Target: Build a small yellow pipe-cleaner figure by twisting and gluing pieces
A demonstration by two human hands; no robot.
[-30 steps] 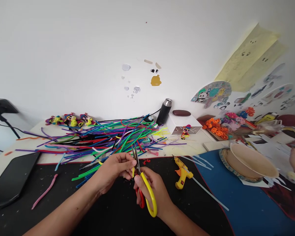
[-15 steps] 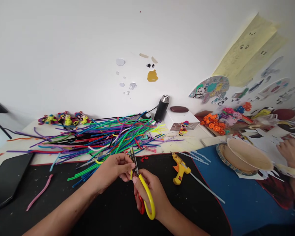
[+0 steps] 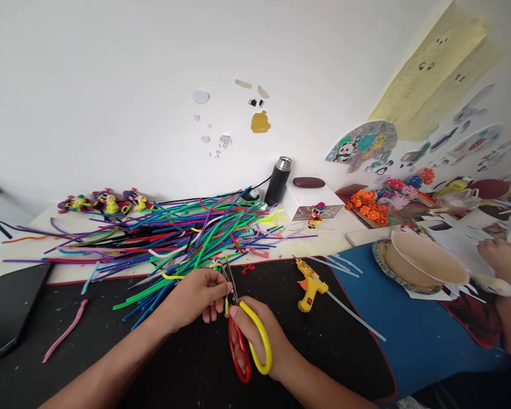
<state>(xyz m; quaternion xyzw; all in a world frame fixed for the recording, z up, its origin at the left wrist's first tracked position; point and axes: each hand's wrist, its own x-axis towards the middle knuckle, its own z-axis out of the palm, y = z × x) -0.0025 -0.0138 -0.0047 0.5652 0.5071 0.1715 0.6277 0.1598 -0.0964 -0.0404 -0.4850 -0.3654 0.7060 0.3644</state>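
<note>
My right hand point(image 3: 266, 335) grips a pair of scissors point(image 3: 261, 329) with one yellow and one red handle loop, its blades pointing up and away. The handle loops are spread apart. Close by on the left, my left hand point(image 3: 200, 296) pinches a short yellow pipe cleaner point(image 3: 227, 307), which hangs beside the scissor blades. The fingers partly hide both the piece and the blades. A few small red bits point(image 3: 247, 268) lie on the black mat point(image 3: 187, 363) just beyond the blades.
A large heap of coloured pipe cleaners point(image 3: 213, 238) spreads behind my hands. To the right lie a yellow glue gun point(image 3: 310, 284) and a bowl point(image 3: 426, 261). A pink strip point(image 3: 66, 332) and a black tablet-like slab point(image 3: 15, 307) are leftward. Another person's hand point(image 3: 502, 258) is far right.
The scissor handles have spread wider, with the red loop swinging down and left from the yellow one. The whole view has shifted slightly; both hands stay close together.
</note>
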